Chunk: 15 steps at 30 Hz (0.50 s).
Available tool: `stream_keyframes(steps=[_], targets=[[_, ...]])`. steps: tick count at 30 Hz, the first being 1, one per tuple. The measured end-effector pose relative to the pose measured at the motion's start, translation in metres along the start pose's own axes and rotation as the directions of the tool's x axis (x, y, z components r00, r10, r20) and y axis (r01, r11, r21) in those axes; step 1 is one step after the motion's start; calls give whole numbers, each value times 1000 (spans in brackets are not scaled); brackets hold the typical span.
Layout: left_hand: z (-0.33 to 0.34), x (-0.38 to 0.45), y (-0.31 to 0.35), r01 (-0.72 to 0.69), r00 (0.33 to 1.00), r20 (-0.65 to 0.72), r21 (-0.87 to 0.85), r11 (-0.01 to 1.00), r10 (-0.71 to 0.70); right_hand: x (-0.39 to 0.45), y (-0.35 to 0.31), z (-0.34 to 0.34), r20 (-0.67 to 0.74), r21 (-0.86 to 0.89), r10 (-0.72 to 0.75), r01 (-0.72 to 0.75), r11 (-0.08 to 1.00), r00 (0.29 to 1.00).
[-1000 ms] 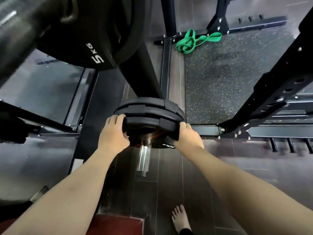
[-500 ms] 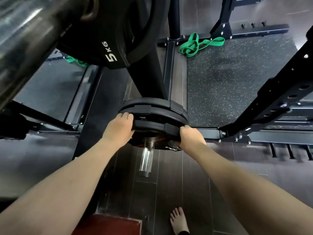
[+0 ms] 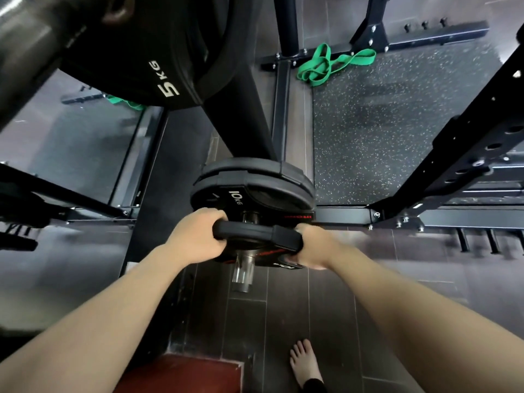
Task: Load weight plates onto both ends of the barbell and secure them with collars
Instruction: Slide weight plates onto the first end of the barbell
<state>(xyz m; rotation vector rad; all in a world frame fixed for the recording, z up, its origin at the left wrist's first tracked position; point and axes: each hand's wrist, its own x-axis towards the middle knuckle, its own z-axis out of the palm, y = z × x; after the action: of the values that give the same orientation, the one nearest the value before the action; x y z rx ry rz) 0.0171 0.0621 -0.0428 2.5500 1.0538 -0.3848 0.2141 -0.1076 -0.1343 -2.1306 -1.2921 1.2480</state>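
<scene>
Both hands, left hand (image 3: 198, 236) and right hand (image 3: 313, 248), have fingers curled round opposite edges of the front plate (image 3: 255, 235), which sits partway out on the storage peg (image 3: 242, 272) pointing toward the person, clear of the stacked plates (image 3: 255, 180) behind.

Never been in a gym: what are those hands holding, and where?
A black weight plate; the left hand and right hand grip opposite sides of its rim.

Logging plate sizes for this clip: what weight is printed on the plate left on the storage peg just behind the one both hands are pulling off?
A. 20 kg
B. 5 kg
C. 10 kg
C: the plate on the peg reads "10 KG" just beyond the held plate.
</scene>
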Motion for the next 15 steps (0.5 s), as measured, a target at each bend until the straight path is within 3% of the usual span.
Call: stream_keyframes(steps=[2,5,9,15], targets=[[1,-1,4,42,999,9,-29,999,-42,-1,2,7,12,148,42,-43,988,999],[-2,-5,9,92,995,26,13,996,-92,0,1,15,-15,224,63,-58,973,998],[-8,-7,7,154,983,100,7,988,-154,3,-2,15,44,251,48,-58,966,998],[-8,-26,7,140,973,177,67,988,-150,-13,-1,35,88,259,80,-100,961,993]])
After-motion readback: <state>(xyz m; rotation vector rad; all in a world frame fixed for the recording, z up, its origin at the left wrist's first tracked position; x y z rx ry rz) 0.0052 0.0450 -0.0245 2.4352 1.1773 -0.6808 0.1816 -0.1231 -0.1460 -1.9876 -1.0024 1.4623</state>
